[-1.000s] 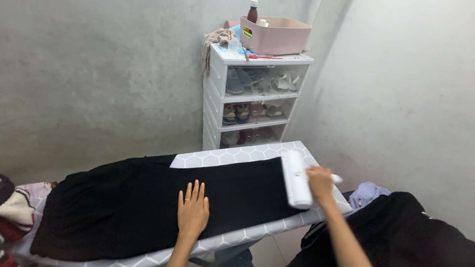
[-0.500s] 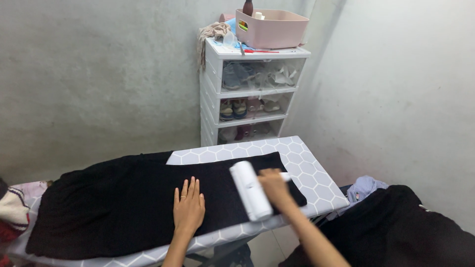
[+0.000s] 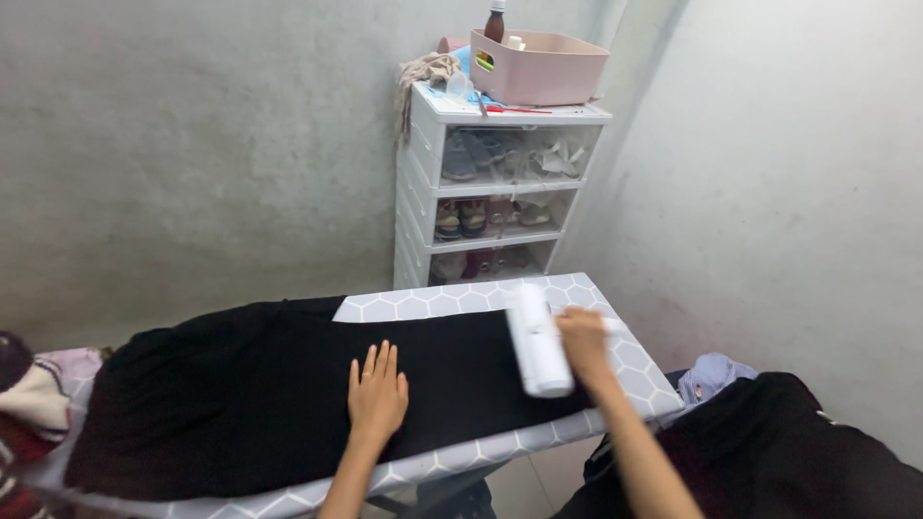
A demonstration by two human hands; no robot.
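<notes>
Under the flat left hand point(image 3: 377, 396) it's a black cloth garment point(image 3: 240, 394), matt, soft-looking. The lint roller point(image 3: 538, 338) in the right hand point(image 3: 583, 338) looks like smooth white paper, slightly shiny. Past the right hand, the ironing board point(image 3: 625, 356) cover is fabric, grey with a pale hexagon print. Behind both hands, the drawer unit point(image 3: 500, 187) is glossy white plastic with see-through fronts, pink matt plastic bin point(image 3: 538, 69) on top. The wall point(image 3: 192, 144) is rough, patchy plaster.

I can't see the lint roller's point(image 3: 538, 338) handle inside my right hand point(image 3: 582, 338); the black garment point(image 3: 240, 404) runs off the left edge.
</notes>
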